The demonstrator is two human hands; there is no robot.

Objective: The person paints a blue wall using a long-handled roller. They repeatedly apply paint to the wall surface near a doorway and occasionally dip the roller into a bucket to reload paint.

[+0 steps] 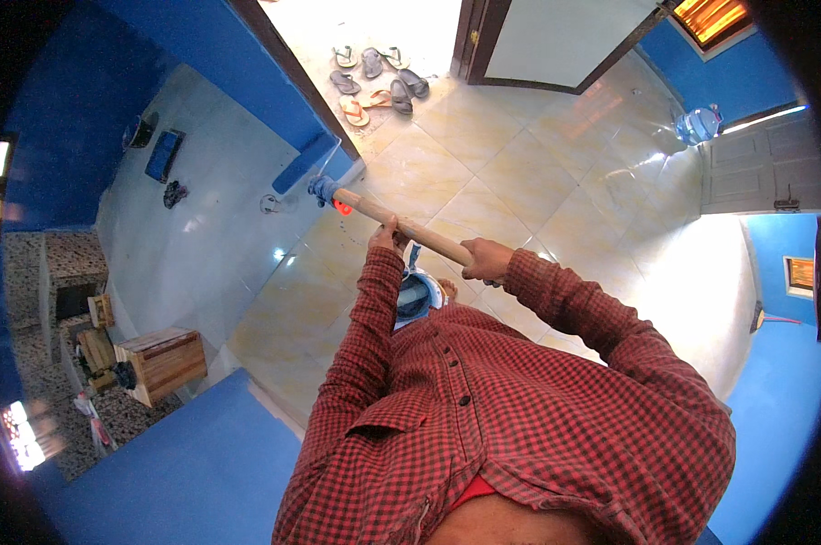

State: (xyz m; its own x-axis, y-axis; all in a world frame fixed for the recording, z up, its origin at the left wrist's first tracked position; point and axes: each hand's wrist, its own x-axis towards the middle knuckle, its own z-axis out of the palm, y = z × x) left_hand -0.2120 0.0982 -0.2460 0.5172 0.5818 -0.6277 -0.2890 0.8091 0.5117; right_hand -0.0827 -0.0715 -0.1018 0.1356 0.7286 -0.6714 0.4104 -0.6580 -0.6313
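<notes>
My left hand (386, 237) grips the middle of a wooden pole (417, 234) from below. Close to the pole's lower end, my right hand (488, 259) is wrapped around it. A paint roller (306, 165) with a blue cover is fixed to the far end by a blue cloth binding (323, 189); part of its orange handle (343, 207) shows there. The roller appears beside the end of a blue wall (247, 75); whether it touches cannot be told. Below my hands stands a bucket (414, 300) with blue paint, partly hidden by my sleeve and shirt.
Several sandals (376, 82) lie outside the doorway, beside an open door (540, 44). A water jug (698, 126) stands by the right wall. At left are a wooden box (161, 364), a blue tray (164, 156) and a speckled counter (76, 255). Blue drips mark the tiled floor (499, 184).
</notes>
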